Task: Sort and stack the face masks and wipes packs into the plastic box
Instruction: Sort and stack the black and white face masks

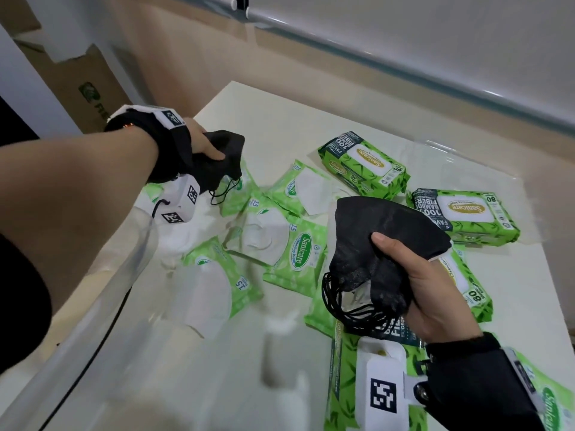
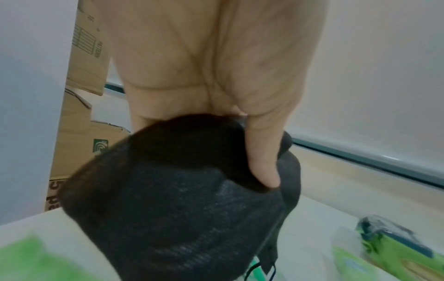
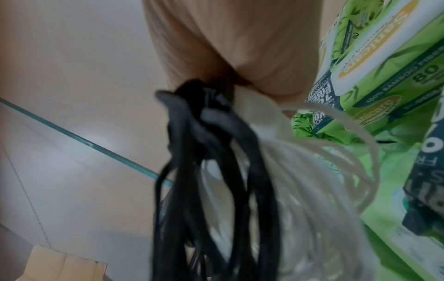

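My left hand (image 1: 205,144) grips a black face mask (image 1: 222,160) above the far left of the pile; the wrist view shows its thumb (image 2: 263,157) pressed into the dark fabric (image 2: 180,218). My right hand (image 1: 426,284) holds a bunch of black masks (image 1: 382,244) with a white one among them, their black ear loops (image 3: 204,209) and white ear loops (image 3: 336,171) dangling. Small green wipes packs (image 1: 295,253) and white masks (image 1: 205,293) lie scattered on the table. Large green wipes packs (image 1: 364,166) lie further right. The clear plastic box (image 1: 130,265) is at the lower left.
A white table (image 1: 249,104) carries everything, its far edge close to a beige wall. Cardboard boxes (image 1: 81,76) stand at the far left beyond the table. More large packs (image 1: 466,213) lie at the right and under my right wrist.
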`<state>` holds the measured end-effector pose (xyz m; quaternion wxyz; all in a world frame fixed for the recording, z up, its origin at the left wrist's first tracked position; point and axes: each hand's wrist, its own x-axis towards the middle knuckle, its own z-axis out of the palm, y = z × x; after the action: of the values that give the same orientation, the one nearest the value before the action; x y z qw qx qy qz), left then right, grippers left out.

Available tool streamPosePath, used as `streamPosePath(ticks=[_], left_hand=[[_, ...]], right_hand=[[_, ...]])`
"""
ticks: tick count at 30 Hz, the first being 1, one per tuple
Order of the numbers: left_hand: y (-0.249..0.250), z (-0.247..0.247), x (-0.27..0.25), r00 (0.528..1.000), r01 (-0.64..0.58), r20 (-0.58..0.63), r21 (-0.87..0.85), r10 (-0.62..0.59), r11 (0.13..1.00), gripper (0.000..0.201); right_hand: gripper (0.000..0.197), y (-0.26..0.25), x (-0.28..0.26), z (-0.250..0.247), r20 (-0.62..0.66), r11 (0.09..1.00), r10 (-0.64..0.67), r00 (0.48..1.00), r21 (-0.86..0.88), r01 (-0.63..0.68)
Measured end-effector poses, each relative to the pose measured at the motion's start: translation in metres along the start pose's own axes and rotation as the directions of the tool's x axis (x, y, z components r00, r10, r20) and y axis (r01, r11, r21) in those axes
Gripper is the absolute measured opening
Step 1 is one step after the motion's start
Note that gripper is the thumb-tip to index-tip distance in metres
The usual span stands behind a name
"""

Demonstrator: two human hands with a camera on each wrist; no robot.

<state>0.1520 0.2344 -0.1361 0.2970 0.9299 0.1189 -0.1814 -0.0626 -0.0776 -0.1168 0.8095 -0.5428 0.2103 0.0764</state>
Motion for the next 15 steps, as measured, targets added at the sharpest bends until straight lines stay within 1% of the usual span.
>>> streamPosePath(ticks=[2, 4, 6, 7, 8, 9, 11, 12, 13, 15], left_hand=[[-0.007, -0.003, 0.021, 1.0, 0.03, 0.002, -0.001, -0.03, 1.0, 0.023], [-0.011, -0.001, 0.042, 0.998, 0.058, 0.011, 0.04, -0.059, 0.997, 0.03], [-0.014, 0.007, 0.06, 0.998, 0.07, -0.022, 0.162, -0.067, 0.984, 0.04], [-0.017, 0.011, 0.067, 0.997, 0.072, -0.049, 0.232, -0.062, 0.97, 0.041], [-0.018, 0.012, 0.069, 0.997, 0.07, -0.06, 0.278, -0.055, 0.958, 0.036], [-0.021, 0.014, 0.074, 0.997, 0.059, -0.062, 0.292, -0.043, 0.954, 0.031], [-0.026, 0.01, 0.086, 0.998, 0.034, -0.054, 0.264, -0.02, 0.964, 0.032], [-0.028, 0.008, 0.09, 0.999, 0.038, -0.044, 0.264, -0.027, 0.964, 0.032], [-0.031, 0.008, 0.097, 0.999, 0.046, -0.01, 0.253, -0.045, 0.966, 0.031], [-0.035, 0.01, 0.101, 0.991, 0.082, 0.086, 0.21, -0.102, 0.974, 0.025]], right_hand=[[0.038, 0.001, 0.007, -0.001, -0.003, 1.0, -0.001, 1.0, -0.001, 0.001], [0.033, 0.002, 0.013, -0.005, -0.004, 1.0, 0.003, 1.0, -0.002, -0.003], [0.028, 0.003, 0.02, -0.01, -0.011, 1.0, 0.009, 1.0, -0.012, -0.009], [0.026, 0.003, 0.023, -0.012, -0.012, 1.0, 0.021, 1.0, -0.017, -0.022], [0.024, 0.003, 0.026, -0.014, -0.012, 0.999, 0.04, 0.999, -0.019, -0.04], [0.024, 0.002, 0.028, -0.014, -0.009, 0.998, 0.06, 0.998, -0.012, -0.061], [0.023, 0.002, 0.032, -0.015, -0.006, 0.995, 0.094, 0.996, 0.015, -0.094], [0.023, 0.002, 0.034, -0.014, -0.007, 0.995, 0.096, 0.995, 0.016, -0.096], [0.024, 0.002, 0.035, -0.013, -0.022, 0.995, 0.096, 0.995, 0.006, -0.096], [0.032, 0.005, 0.038, -0.013, -0.047, 0.996, 0.082, 0.995, -0.021, -0.083]])
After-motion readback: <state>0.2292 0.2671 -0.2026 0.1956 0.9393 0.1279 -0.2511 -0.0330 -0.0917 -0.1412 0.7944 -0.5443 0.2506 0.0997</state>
